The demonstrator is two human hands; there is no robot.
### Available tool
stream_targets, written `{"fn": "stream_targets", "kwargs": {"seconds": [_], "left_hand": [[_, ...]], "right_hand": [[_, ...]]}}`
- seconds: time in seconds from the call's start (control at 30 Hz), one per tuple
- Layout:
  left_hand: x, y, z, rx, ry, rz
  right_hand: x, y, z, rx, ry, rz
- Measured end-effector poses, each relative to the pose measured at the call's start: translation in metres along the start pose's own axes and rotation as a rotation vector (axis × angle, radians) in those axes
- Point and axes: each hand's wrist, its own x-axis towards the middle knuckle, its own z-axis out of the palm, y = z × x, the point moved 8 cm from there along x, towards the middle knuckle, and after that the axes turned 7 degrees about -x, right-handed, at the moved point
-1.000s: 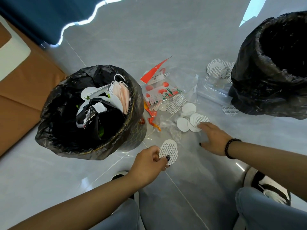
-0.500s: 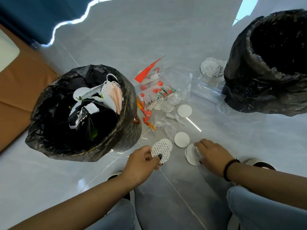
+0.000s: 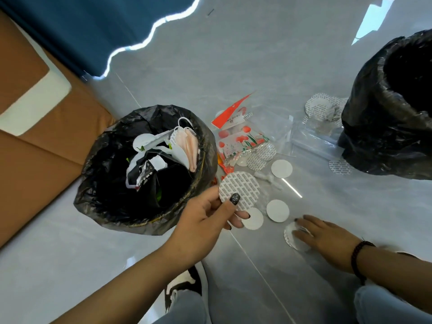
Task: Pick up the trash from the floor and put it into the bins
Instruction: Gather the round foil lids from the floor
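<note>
Grey glossy floor (image 3: pixel 233 66); left hand (image 3: pixel 205 220) pinches seal (image 3: pixel 239 188), right hand (image 3: pixel 327 237) flat.

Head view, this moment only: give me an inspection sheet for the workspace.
Surface: glossy grey tiled floor.
Job's things: left bin part full, face mask at its rim; right bin, contents unseen; round seal discs loose on the floor, one white disc.
Clutter: tulip-print packet, clear plastic bags.
Grip: left hand pinches a printed disc; right hand presses a foil disc flat.
Cables: nothing seen.
Surroundings: blue curtain, brown cardboard.
</note>
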Motion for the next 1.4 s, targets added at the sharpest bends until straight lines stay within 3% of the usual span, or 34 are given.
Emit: {"fn": "stream_targets", "kwargs": {"seconds": [0.1,0.27,0.37,0.43,0.57,0.67,0.87,1.0,1.2,1.27,1.4], "left_hand": [[-0.008,0.038,-0.028,-0.122,0.146,0.112],[-0.013,0.051,-0.087,-0.242,0.521,0.072],[-0.017,0.059,-0.122,-0.030,0.681,0.106],[-0.020,0.063,-0.147,0.245,0.772,0.143],[-0.019,0.044,-0.179,0.722,0.777,-0.064],[-0.023,0.026,-0.180,0.711,0.792,-0.153],[-0.035,0.029,-0.164,0.488,0.869,-0.009],[-0.031,0.047,-0.131,0.547,0.763,0.181],[-0.024,0.049,-0.057,0.695,0.351,0.484],[-0.022,0.040,-0.036,0.701,0.197,0.472],[-0.012,0.027,-0.011,0.544,-0.016,0.277]], "right_hand": [[-0.002,-0.004,0.003,0.024,-0.044,-0.011],[0.008,-0.004,0.003,0.081,0.003,0.043],[0.009,0.000,0.008,0.071,0.012,0.083],[0.008,0.000,0.005,0.066,0.015,0.090],[0.009,0.002,0.003,0.084,0.038,0.097],[0.008,0.004,0.000,0.071,0.039,0.119],[0.003,0.010,-0.009,0.136,0.124,0.152],[-0.002,0.012,-0.004,0.362,-0.013,0.233],[-0.005,0.024,-0.039,1.063,0.266,0.408],[-0.008,0.016,-0.075,1.226,0.372,0.366],[-0.020,-0.009,-0.144,1.401,0.504,0.134]]}}
